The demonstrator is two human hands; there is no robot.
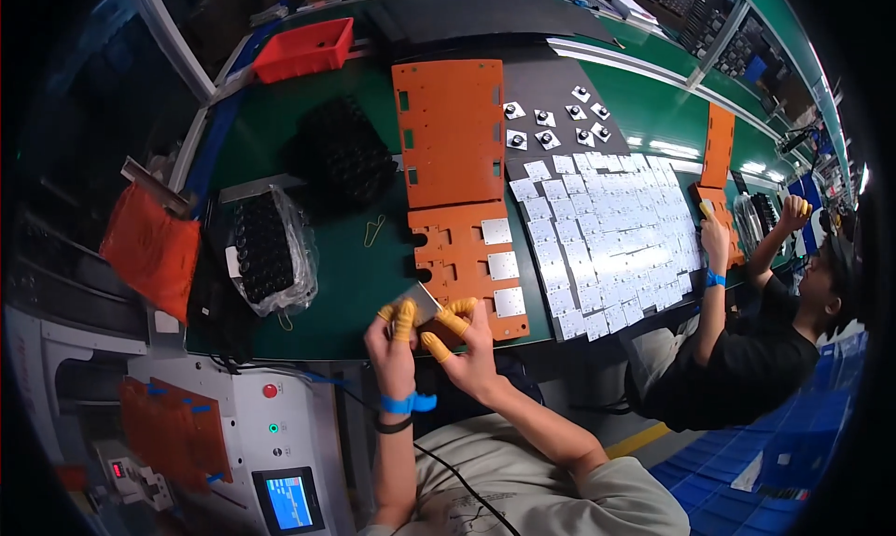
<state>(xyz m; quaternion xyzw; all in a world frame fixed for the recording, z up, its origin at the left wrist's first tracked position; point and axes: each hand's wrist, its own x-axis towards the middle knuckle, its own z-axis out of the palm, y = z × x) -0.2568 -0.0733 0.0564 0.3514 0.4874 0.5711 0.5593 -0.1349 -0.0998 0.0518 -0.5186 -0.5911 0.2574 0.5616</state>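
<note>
My left hand point(397, 335), with yellow finger covers and a blue wrist strap, is closed on a small square metal plate point(422, 301). My right hand point(467, 345), also in yellow finger covers, pinches the same plate at its right edge. Both hands are over the near left edge of an orange fixture base point(450, 284). Three pale square plates sit along the base's right side, one of them a white plate point(502, 265). The fixture's orange lid point(451, 135) lies folded back, away from me. Fingers cover part of the held plate.
Right of the fixture, many white square plates point(607, 237) lie in rows, with several black-centred parts point(545, 118) beyond. Left are bagged black parts point(266, 247), a dark stack point(345, 153) and a red bin point(303, 51). A co-worker point(747, 359) works at the right; a control panel point(287, 501) stands lower left.
</note>
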